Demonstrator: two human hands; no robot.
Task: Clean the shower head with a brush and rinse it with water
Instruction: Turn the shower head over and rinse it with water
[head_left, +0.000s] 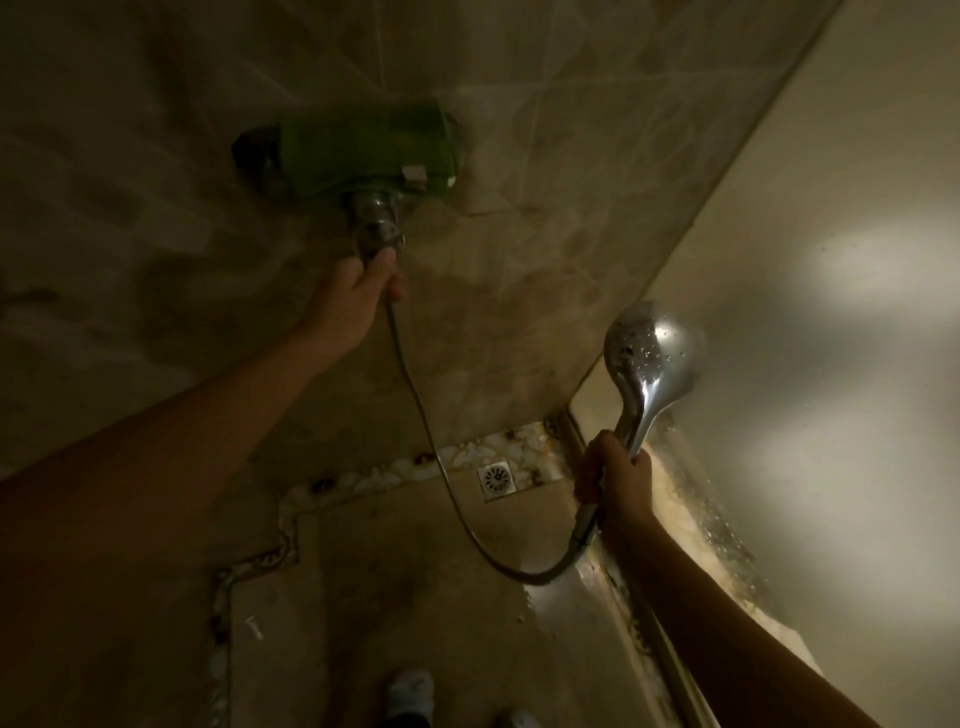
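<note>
Our left hand (361, 291) grips the tap handle (375, 228), right hand (618, 475) grips shower head (652, 348); we'd open gently, aiming at floor drain (496, 478).

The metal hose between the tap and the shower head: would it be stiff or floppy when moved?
Probably floppy: the hose sags in a loose loop from the tap to the shower head. It should follow the right hand easily. The head shows water drops, so the hose may be slippery.

Chrome shower head (652, 358), upright (wet with droplets), hose (447, 478) looping below.
</note>
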